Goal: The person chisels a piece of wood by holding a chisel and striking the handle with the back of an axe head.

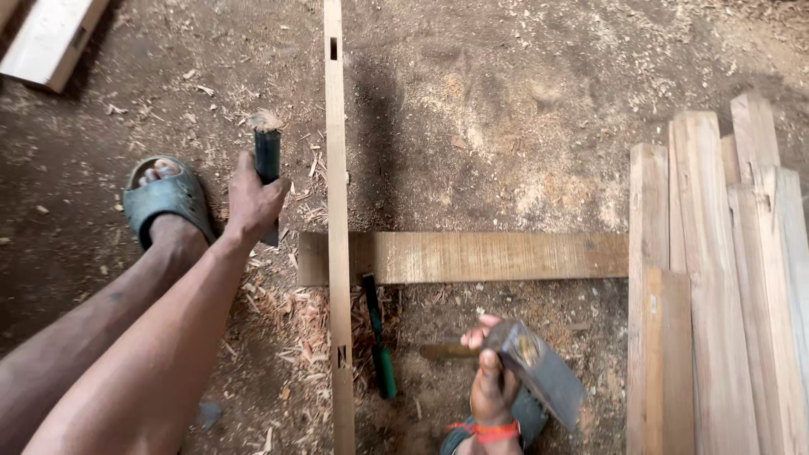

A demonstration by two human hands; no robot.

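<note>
The ground is bare brown dirt [506, 109] with lots of pale wood chips and sawdust all over it. A long thin wooden strip [336, 168] runs from the top of the view to the bottom. It has small square holes cut in it, one near the top and one near the bottom. A wider flat board [489, 256] lies across under it, on the dirt.

The left hand [253, 202] is closed around a chisel [268, 160] with a dark handle. The chisel stands upright just to the left of the thin strip. Its top end looks frayed and mashed. A foot in a grey-green sandal [164, 198] rests on the dirt near that hand.

The right hand [490, 383] is wrapped tight around a hammer [539, 371]. The metal head sits low on the right, above the dirt. A red band is on that wrist.

A second chisel with a green handle [379, 345] lies on the shavings beside the strip. A stack of pale wooden planks [725, 278] lies on the right. One more pale plank [50, 38] sits in the top left corner.
</note>
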